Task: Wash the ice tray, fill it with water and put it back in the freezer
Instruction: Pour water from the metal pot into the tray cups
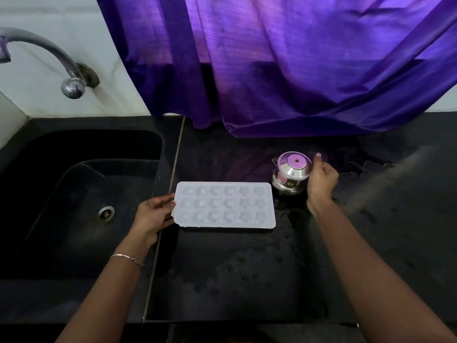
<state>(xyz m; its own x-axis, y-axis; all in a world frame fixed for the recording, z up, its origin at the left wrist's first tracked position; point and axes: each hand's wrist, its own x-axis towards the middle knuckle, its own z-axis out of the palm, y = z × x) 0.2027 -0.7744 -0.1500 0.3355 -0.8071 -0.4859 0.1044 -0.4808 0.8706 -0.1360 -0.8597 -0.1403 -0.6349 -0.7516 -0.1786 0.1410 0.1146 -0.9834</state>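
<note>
Presently on black counter: ice tray [225,205] flat, just right of sink [81,194].

Left hand [153,215] closed on tray's left short edge, thumb on top of rim. Right hand [321,179] wrapped around side of small steel pot [291,173] with pink-knobbed lid, standing just beyond tray's right far corner. Water patches on counter [247,280] around tray. Tap [49,58] at wall over sink; purple curtain [284,63] hanging behind.
</note>
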